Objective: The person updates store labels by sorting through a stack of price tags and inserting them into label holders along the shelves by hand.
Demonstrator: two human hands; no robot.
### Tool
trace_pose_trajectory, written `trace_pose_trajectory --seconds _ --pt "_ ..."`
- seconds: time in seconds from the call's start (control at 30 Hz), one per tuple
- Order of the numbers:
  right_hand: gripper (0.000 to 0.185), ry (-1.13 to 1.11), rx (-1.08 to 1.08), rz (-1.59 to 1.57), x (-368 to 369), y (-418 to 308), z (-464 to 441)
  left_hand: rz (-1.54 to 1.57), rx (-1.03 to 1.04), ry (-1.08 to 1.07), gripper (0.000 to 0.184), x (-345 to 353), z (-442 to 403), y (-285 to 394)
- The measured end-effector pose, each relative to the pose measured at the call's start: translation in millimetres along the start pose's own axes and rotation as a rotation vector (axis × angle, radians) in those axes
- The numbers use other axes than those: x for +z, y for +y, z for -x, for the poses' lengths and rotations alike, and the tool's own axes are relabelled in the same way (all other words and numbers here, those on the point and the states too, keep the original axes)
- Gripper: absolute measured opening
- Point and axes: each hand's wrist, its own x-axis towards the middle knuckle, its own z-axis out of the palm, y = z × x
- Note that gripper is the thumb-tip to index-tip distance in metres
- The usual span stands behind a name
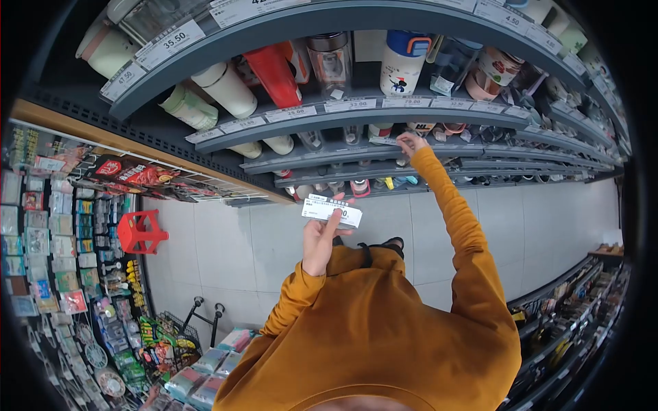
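While the person in the mustard top (384, 329) stands facing the tumbler shelving (370, 17), the left hand (321, 243) holds a small stack of white price cards (332, 212). The stack sits between the body and the shelving, apart from its rails, with the thumb lying across the top card. The right hand (411, 142) reaches up to the shelving itself, at the front of a middle tier, its fingers drawn narrow beside a rail label (385, 141). From here I can't tell whether it touches that label or pinches anything.

As far as I can judge, the work with the cards is partway along. On the shelving's upper tiers, labels are already seated along the front edges: the 35.50 tag (170, 43) on the topmost edge shown, and the 33.00 tag (351, 105) one tier down, just below a clear bottle (331, 65). The cards in the left hand are on no rail, so some handling seems left; I can't count them. The shelving's lowest tiers are too small to read. Left of the shelving, a red stool (142, 231) stands on the floor.
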Motion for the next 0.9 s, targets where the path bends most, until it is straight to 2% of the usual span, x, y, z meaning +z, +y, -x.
trace_pose_trajectory --seconds 0.1,0.23,0.43,0.73,0.83,0.9 --pt "0.012 -0.122 0.059 0.061 1 9 -11 0.001 0.014 0.031 0.039 14 -4 -5" --pt "0.014 -0.203 0.005 -0.042 3 25 -20 0.009 0.017 0.067 0.040 33 -8 -11" --pt "0.015 -0.169 -0.033 0.050 -5 14 -29 0.040 0.050 0.101 0.037 50 -15 -14" --pt "0.015 -0.324 -0.058 0.224 -2 29 -35 0.034 0.060 0.108 0.036 52 -19 -11" --pt "0.018 -0.114 -0.559 0.504 13 56 -38 0.024 0.054 0.108 0.037 49 -19 -6" --pt "0.020 -0.032 -0.522 0.433 17 48 -28 0.042 0.076 0.105 0.037 46 -18 -2"
